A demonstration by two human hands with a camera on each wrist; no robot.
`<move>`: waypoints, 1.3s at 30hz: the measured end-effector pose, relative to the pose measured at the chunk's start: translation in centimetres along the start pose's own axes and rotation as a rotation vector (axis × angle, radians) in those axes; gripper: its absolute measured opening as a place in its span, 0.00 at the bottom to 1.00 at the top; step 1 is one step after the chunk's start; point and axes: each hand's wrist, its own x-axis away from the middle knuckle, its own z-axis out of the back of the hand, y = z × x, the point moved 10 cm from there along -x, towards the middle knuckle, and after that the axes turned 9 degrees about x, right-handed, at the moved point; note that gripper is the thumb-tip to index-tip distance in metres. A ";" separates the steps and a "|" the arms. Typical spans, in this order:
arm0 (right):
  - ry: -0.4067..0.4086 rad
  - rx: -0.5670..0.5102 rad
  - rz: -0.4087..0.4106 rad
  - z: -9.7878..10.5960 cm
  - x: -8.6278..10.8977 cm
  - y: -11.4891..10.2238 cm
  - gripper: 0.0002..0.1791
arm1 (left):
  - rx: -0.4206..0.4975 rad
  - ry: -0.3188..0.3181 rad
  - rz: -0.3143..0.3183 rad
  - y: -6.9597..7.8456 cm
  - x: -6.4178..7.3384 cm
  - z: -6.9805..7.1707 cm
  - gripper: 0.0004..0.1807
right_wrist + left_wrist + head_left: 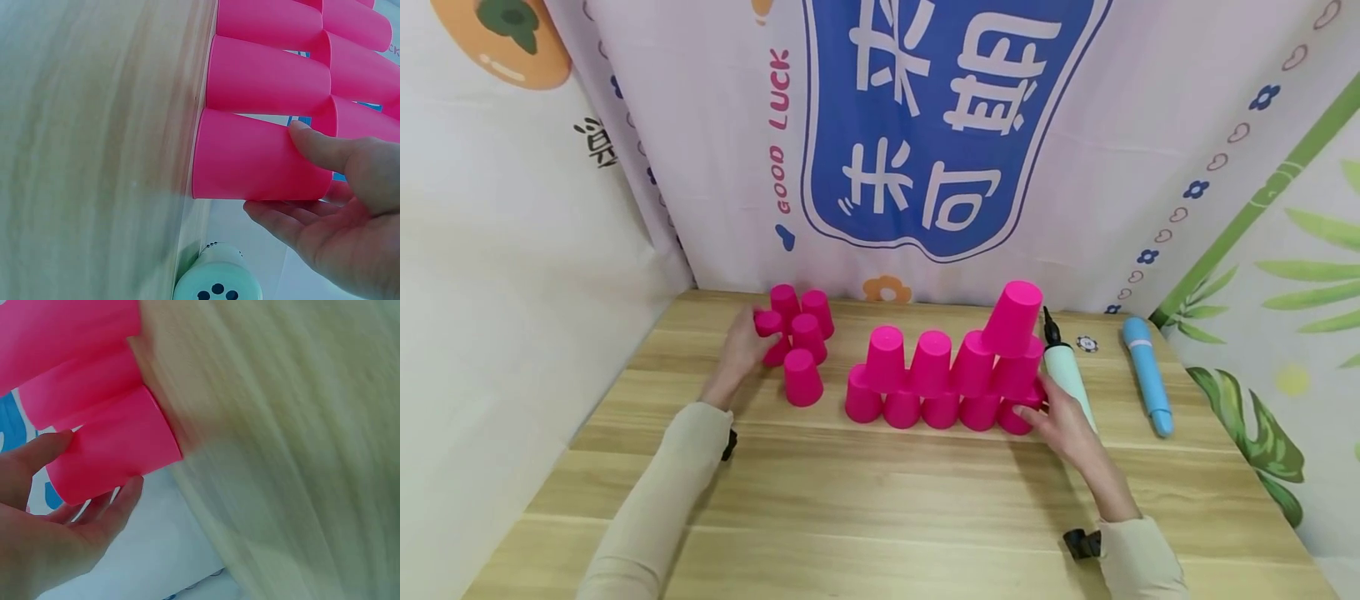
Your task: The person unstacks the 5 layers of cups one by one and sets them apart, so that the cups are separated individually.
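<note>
My left hand grips an upside-down pink cup at the left edge of a loose cluster, thumb on one side and fingers on the other. Several more inverted pink cups stand around it. To the right rises a wall of pink cups: a bottom row, a second row resting on it, and one top cup at the right end. Around the bottom row's rightmost cup, my right hand curls its thumb and fingers; that cup's rim is on the table.
A pale green hand pump with a black nozzle lies just right of the right hand. Beyond it are a blue tube-shaped object and a small round chip. A printed cloth hangs behind the wooden table.
</note>
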 end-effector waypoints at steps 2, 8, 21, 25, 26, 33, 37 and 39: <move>0.002 -0.004 0.000 0.1 -0.1 0.0 0.33 | 0.000 -0.009 -0.005 -0.2 -0.2 -0.1 0.29; 0.000 0.000 -0.016 0.2 -0.1 0.3 0.35 | 0.007 0.048 -0.017 1.3 0.0 0.5 0.42; 0.015 -0.010 0.009 0.5 0.1 0.1 0.33 | 0.404 -0.218 -0.539 28.8 6.6 -8.8 0.34; 0.014 -0.029 0.021 -0.3 0.1 -0.1 0.31 | 0.395 -0.458 -0.402 31.1 7.3 -15.3 0.39; 0.011 -0.034 0.024 -0.5 0.0 -0.2 0.31 | 0.361 -0.479 -0.377 31.2 7.4 -16.4 0.41; -0.006 -0.042 0.013 -1.2 0.0 -0.4 0.32 | 0.233 -0.459 -0.294 30.7 7.2 -19.1 0.41; 0.014 -0.015 0.011 -0.5 0.1 -0.3 0.32 | 0.232 -0.445 -0.330 31.1 7.1 -19.4 0.33; 0.024 -0.006 0.014 -0.1 0.0 -0.2 0.31 | 0.232 -0.429 -0.353 31.5 6.9 -19.5 0.30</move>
